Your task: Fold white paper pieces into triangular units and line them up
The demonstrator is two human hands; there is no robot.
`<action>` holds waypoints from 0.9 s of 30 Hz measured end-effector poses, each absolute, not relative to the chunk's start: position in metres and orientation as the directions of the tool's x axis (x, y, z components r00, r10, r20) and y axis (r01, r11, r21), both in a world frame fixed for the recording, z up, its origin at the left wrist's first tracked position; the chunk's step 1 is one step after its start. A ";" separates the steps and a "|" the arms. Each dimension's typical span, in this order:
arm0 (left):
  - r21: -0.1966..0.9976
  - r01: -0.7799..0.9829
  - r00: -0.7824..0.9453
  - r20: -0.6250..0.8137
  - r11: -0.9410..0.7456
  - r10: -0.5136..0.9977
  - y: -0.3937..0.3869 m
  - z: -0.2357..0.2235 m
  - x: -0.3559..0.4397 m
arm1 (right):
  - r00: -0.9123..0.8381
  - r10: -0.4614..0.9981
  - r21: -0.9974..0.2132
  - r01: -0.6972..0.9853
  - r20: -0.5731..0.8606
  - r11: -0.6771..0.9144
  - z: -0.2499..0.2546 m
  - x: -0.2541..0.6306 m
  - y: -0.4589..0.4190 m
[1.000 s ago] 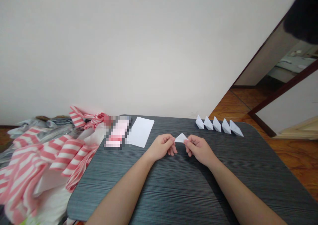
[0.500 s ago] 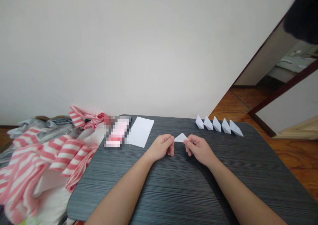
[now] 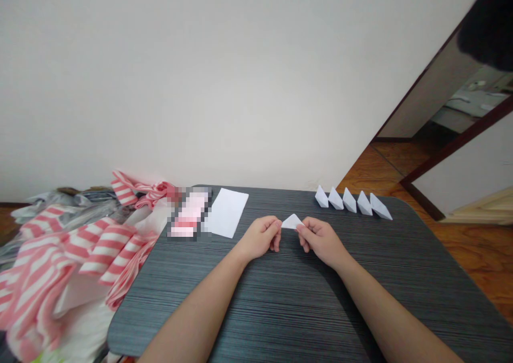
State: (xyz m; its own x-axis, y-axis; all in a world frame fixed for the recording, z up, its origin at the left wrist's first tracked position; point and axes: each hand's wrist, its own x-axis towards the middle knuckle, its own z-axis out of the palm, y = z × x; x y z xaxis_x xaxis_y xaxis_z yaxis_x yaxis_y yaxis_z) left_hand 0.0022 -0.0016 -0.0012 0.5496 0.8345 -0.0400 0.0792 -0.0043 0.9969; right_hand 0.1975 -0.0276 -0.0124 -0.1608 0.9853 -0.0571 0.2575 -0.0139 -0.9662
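head view: left hand (image 3: 262, 237) and right hand (image 3: 319, 240) each pinch a corner of the folded paper (image 3: 293, 222), fingers closed on it, above the table (image 3: 288, 309); paper boats (image 3: 349, 200) stand at its two o'clock.

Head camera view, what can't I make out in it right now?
- Folded paper, head view: corners covered by the left hand and right hand.
- Flat item, head view: blurred into blocks, so its print is unreadable.
- Dark shape, head view: cut off by the picture's top and right edges.
- Striped cloth, head view: its far left part is cut off by the left edge.
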 end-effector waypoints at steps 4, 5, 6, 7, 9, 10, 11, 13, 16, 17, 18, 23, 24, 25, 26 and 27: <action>0.998 0.034 0.563 -0.064 0.054 0.824 -0.001 -0.003 0.004 | -0.161 0.985 -0.971 0.238 -0.059 -0.020 -0.012 0.197 -0.028; 0.998 0.041 0.561 -0.066 0.052 0.825 -0.001 -0.003 0.004 | -0.166 0.984 -0.972 0.232 -0.060 -0.020 -0.012 0.197 -0.028; 0.998 0.052 0.559 -0.068 0.047 0.827 -0.001 -0.004 0.004 | -0.175 0.983 -0.974 0.227 -0.060 -0.019 -0.011 0.197 -0.028; 0.997 0.062 0.557 -0.069 0.042 0.828 -0.001 -0.005 0.005 | -0.183 0.981 -0.975 0.222 -0.059 -0.018 -0.011 0.196 -0.028; 0.997 0.073 0.553 -0.071 0.036 0.830 -0.002 -0.006 0.005 | -0.197 0.979 -0.977 0.212 -0.057 -0.014 -0.011 0.195 -0.029; 0.997 0.072 0.552 -0.069 0.035 0.831 -0.002 -0.007 0.005 | -0.202 0.978 -0.978 0.208 -0.057 -0.014 -0.010 0.195 -0.029; 0.997 0.071 0.552 -0.067 0.033 0.831 -0.002 -0.007 0.005 | -0.204 0.977 -0.979 0.205 -0.057 -0.015 -0.010 0.195 -0.029; 0.997 0.069 0.555 -0.067 0.034 0.829 -0.002 -0.007 0.004 | -0.206 0.976 -0.979 0.201 -0.062 -0.020 -0.010 0.195 -0.029; 0.997 0.067 0.559 -0.072 0.041 0.826 -0.001 -0.006 0.004 | -0.207 0.976 -0.977 0.210 -0.068 -0.023 -0.011 0.195 -0.029; 0.997 0.070 0.558 -0.075 0.043 0.826 -0.001 -0.006 0.004 | -0.205 0.976 -0.977 0.214 -0.067 -0.023 -0.011 0.196 -0.029; 0.996 0.075 0.557 -0.079 0.044 0.827 -0.001 -0.006 0.004 | -0.201 0.977 -0.976 0.215 -0.067 -0.022 -0.012 0.196 -0.029; 0.994 0.088 0.563 -0.109 0.071 0.819 0.000 -0.006 0.002 | -0.198 0.977 -0.979 0.201 -0.078 -0.037 -0.011 0.196 -0.029; 0.994 0.084 0.562 -0.109 0.074 0.820 0.000 -0.005 0.002 | -0.201 0.976 -0.979 0.201 -0.083 -0.041 -0.011 0.195 -0.029; 0.994 0.080 0.561 -0.106 0.075 0.821 0.000 -0.005 0.002 | -0.201 0.976 -0.978 0.202 -0.086 -0.044 -0.010 0.195 -0.029; 0.994 0.076 0.557 -0.103 0.073 0.824 0.000 -0.005 0.001 | -0.199 0.976 -0.978 0.203 -0.089 -0.048 -0.010 0.194 -0.029; 0.995 0.074 0.551 -0.100 0.071 0.829 0.000 -0.005 0.001 | -0.195 0.976 -0.978 0.204 -0.093 -0.052 -0.010 0.194 -0.029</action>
State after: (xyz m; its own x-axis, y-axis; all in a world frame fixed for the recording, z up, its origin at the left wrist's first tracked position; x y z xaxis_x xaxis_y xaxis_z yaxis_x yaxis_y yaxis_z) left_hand 0.0014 -0.0005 -0.0045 0.5506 0.8288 -0.0996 0.0736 0.0707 0.9948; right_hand 0.1941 -0.0288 -0.0096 -0.1954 0.9763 -0.0929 0.2042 -0.0521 -0.9775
